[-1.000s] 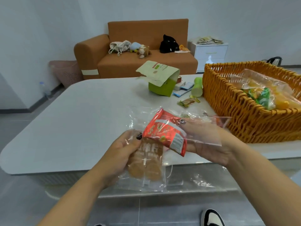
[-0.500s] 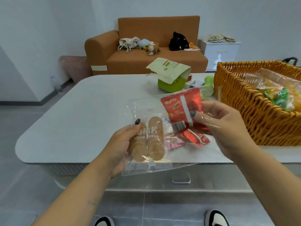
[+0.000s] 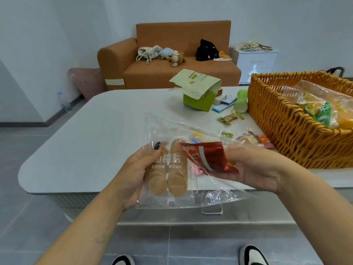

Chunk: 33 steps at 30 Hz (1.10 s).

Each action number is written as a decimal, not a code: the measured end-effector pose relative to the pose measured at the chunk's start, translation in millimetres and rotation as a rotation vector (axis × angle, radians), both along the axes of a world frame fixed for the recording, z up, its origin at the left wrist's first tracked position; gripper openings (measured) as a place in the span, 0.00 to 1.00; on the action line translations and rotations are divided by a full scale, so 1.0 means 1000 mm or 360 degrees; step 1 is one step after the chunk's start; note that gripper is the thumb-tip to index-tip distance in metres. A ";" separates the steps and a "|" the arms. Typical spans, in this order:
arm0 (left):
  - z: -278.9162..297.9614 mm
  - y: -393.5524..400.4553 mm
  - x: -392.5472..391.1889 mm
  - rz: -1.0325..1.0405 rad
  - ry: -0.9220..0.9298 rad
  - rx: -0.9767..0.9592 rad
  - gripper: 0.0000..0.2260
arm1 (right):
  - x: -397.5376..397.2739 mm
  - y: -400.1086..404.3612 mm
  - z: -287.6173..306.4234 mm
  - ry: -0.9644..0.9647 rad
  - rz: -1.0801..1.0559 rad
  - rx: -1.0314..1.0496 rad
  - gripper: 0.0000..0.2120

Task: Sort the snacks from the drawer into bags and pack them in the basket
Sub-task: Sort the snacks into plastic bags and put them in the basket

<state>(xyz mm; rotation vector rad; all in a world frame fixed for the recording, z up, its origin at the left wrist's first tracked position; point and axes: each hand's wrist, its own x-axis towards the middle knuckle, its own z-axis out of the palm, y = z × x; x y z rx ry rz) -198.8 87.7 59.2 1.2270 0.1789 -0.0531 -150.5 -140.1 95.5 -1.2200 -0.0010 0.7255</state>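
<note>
We hold a clear plastic bag point(image 3: 193, 196) between both hands, in the air just in front of the near edge of the white table point(image 3: 99, 134). Our left hand point(image 3: 137, 176) grips the bag's left side, thumb on top and fingers curled underneath, right over a packet of round tan wafers point(image 3: 168, 175) that sits inside the bag. Our right hand point(image 3: 254, 169) is curled around the bag's right side and grasps a red foil snack packet point(image 3: 206, 157), which lies touching the wafer packet at its upper right; we cannot tell whether the red packet is fully inside the bag. A small pink wrapper point(image 3: 196, 169) shows through the plastic between the two hands.

The wicker basket point(image 3: 298, 138) stands on the table to the right, beyond our right hand, with a filled clear bag of snacks point(image 3: 321, 109) in it. Loose snack packets point(image 3: 229, 118) lie on the table between the basket and a green box point(image 3: 199, 100).
</note>
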 end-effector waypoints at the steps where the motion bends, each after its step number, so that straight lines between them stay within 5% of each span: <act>1: 0.000 0.001 0.000 -0.0007 -0.0020 0.0016 0.11 | -0.001 0.000 0.000 0.0025 0.0038 0.0017 0.24; 9: 0.008 0.008 0.006 -0.0008 -0.0055 0.0072 0.14 | 0.008 -0.004 0.000 0.0096 0.0163 0.0080 0.30; 14: 0.008 0.009 0.009 -0.0010 -0.0051 0.0090 0.18 | 0.017 -0.011 0.000 -0.0093 0.0086 -0.0174 0.16; 22: 0.007 0.010 0.007 -0.0038 -0.0036 0.0051 0.17 | 0.019 -0.001 -0.017 -0.0102 -0.0348 0.0087 0.12; 33: -0.001 0.008 0.011 -0.0081 -0.0083 0.0132 0.18 | 0.016 -0.012 -0.016 -0.0279 0.0521 -0.0060 0.27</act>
